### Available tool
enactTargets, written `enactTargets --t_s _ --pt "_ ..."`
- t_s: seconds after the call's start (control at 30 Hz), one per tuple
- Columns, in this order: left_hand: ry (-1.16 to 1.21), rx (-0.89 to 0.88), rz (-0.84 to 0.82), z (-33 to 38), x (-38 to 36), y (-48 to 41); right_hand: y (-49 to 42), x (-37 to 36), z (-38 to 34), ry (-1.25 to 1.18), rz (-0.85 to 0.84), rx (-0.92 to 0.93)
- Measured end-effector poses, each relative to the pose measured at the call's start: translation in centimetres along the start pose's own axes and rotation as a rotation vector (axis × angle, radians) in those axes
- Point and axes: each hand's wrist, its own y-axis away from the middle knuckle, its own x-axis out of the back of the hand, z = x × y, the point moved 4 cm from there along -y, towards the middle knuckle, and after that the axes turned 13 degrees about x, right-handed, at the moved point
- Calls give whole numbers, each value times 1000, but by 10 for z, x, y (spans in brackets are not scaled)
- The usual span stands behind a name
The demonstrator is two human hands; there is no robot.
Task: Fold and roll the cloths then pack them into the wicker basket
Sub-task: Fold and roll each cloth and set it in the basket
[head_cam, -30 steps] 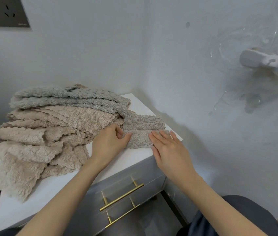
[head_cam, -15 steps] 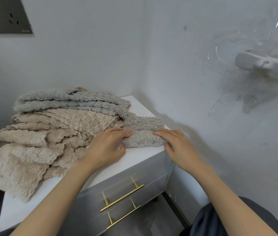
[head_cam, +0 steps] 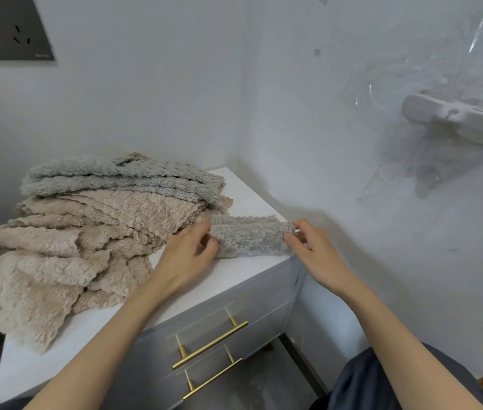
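Cloths (head_cam: 101,232) on white cabinet top (head_cam: 249,196), seemingly grey walls (head_cam: 145,108).

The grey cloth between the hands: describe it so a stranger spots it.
Start at the white cabinet top in the corner, heaped with loose cloths on the left. At its right front edge lies the folded grey cloth: the only narrow strip, with the left hand and right hand pinching its ends.

L forearm (head_cam: 110,335) & R forearm (head_cam: 397,329) bare; dark slate-blue garment (head_cam: 376,380) w/ soft folds, btm right.
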Motion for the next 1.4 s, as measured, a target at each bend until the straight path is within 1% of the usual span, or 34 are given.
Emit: enactTargets --t_s 0.1,0.37,0.47,0.57,0.7,0.8,0.9,1.03,1.13,1.23,1.3,1.4 --pt "-13 38 26 3 -3 3 4 1 -2 48 2 32" --pt "-1 223 71 -2 -4 -6 1 -1 0 46 123 -142" --pt "-33 280 102 -4 -4 -9 -1 -3 1 100 147 -204" --pt "-96 303 124 -4 -5 -9 -4 -4 2 207 155 -263" --pt "-137 332 169 -1 -4 -11 -7 -8 4 284 145 -317" --pt "-191 356 162 -1 -4 -13 -8 -12 2 347 132 -317" --pt "-205 326 153 -1 -7 -12 -7 -14 -2 408 108 -293" --pt "-143 284 150 1 -10 -10 -7 -15 -5 354 53 -235" --pt "-46 279 141 3 -11 -7 -2 -16 -10 286 41 -153" --pt "122 273 54 6 -11 -4 2 -15 -17 212 56 -126" --pt "292 305 -14 7 -8 -5 2 -12 -20 93 84 -161" --pt "574 404 -109 11 -3 -4 1 -5 -25 -222 191 -260"
